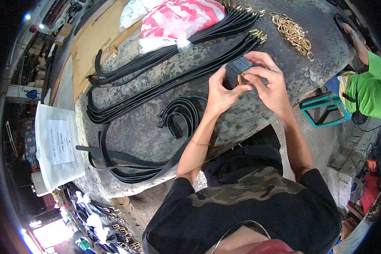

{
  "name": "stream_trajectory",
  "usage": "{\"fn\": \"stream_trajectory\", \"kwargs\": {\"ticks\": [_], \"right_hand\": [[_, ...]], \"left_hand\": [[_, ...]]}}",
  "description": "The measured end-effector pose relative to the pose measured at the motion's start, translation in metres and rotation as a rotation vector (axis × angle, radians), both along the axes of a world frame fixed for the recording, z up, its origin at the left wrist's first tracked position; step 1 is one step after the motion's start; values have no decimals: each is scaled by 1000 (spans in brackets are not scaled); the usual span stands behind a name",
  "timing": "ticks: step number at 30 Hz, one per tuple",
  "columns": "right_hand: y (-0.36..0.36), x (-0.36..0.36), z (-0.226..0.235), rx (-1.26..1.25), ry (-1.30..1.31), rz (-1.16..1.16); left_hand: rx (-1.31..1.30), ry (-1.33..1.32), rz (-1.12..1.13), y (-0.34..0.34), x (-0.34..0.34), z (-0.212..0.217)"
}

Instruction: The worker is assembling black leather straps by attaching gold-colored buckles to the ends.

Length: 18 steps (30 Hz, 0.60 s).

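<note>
On the table, belts lie mostly left of the left hand. The bag lies behind the belts. Buckles lie beyond the right hand. The container stands at the table's left edge; the frame, right of the table.

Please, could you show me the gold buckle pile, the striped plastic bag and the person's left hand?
Gold buckle pile (290,34): head view, middle of the heap.
Striped plastic bag (180,19): head view, its red-and-white surface.
Left hand (221,92): head view, middle of the hand.
</note>
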State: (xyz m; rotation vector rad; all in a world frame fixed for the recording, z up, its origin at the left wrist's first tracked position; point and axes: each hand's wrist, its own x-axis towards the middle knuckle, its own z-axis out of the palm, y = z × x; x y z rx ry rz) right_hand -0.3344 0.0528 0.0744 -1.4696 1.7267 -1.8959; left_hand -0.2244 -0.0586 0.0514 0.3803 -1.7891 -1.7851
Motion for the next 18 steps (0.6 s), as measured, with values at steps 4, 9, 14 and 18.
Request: {"fn": "stream_trajectory", "kwargs": {"ticks": [4, 9, 14, 18], "right_hand": [[9, 1, 32, 188, 573, -148], [5, -4, 27, 97, 613, -56], [-6, -9, -33, -368, -503, 225], [-13, 3, -50, -412, -632, 339]], "left_hand": [[-237, 35, 23, -5, 1, -6], [55, 60, -26, -7, 8, -3], [269, 212, -118, 2, -1, -1], [479, 331, -228, -1, 2, -12]]}}
